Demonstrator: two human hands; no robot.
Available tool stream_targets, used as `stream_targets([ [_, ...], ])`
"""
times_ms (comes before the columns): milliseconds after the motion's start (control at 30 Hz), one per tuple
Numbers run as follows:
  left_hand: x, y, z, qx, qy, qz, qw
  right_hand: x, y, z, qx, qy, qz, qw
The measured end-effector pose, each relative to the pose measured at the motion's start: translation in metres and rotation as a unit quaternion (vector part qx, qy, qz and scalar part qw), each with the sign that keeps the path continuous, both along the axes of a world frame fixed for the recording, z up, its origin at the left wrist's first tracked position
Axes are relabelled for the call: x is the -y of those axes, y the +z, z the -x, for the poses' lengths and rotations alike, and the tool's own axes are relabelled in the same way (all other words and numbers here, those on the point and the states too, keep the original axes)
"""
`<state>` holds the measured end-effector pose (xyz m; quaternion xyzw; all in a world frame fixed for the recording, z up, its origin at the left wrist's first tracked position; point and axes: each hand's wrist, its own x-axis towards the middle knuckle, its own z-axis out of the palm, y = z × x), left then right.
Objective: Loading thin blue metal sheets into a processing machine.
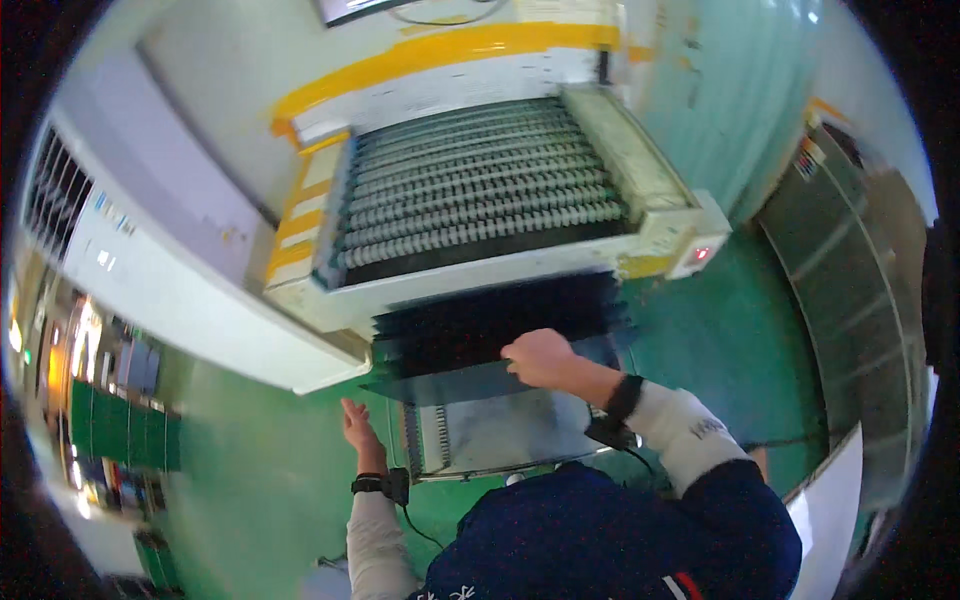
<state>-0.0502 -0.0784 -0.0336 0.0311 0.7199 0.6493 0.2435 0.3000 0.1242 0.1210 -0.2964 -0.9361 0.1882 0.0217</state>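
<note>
We seem to be separating the front dark sheet (pixel 450 388), at six o'clock from the roller machine (pixel 480 190): right hand (pixel 543 358) curled, grip unclear; left hand (pixel 358 425) loosely open, empty, probably needed for support next.

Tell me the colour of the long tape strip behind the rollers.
The tape strip is yellow; the head view shows it best.

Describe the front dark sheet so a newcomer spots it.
Find the white machine with rows of rollers and yellow tape. Just below it in the picture, a toothed rack carries a batch of dark sheets. The front sheet is nearest the wearer, by the right hand, its face blue-grey where its neighbours look black.
</note>
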Motion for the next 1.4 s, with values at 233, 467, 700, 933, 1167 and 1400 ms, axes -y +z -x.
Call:
stream_targets([
  [233, 0.039, -0.059, -0.023, -0.134, -0.157, 0.249, 0.946, -0.029, 0.119, -0.047, -0.066, -0.068, -0.065, 0.993],
  [467, 0.036, -0.083, -0.048, -0.209, -0.269, 0.406, 0.848, -0.104, 0.141, -0.090, -0.393, -0.355, 0.256, 0.809],
  [700, 0.040, -0.059, -0.062, -0.210, -0.311, 0.463, 0.803, -0.158, 0.083, -0.056, -0.557, -0.220, 0.553, 0.580],
  [933, 0.032, -0.045, -0.068, -0.193, -0.323, 0.478, 0.793, -0.229, 0.013, 0.020, -0.625, -0.294, 0.574, 0.440],
  [1167, 0.031, -0.057, -0.063, -0.150, -0.301, 0.508, 0.793, -0.285, -0.019, 0.092, -0.634, -0.308, 0.559, 0.437],
  [1400, 0.027, -0.083, -0.059, -0.187, -0.279, 0.521, 0.785, -0.334, -0.038, 0.135, -0.646, -0.278, 0.581, 0.409],
])
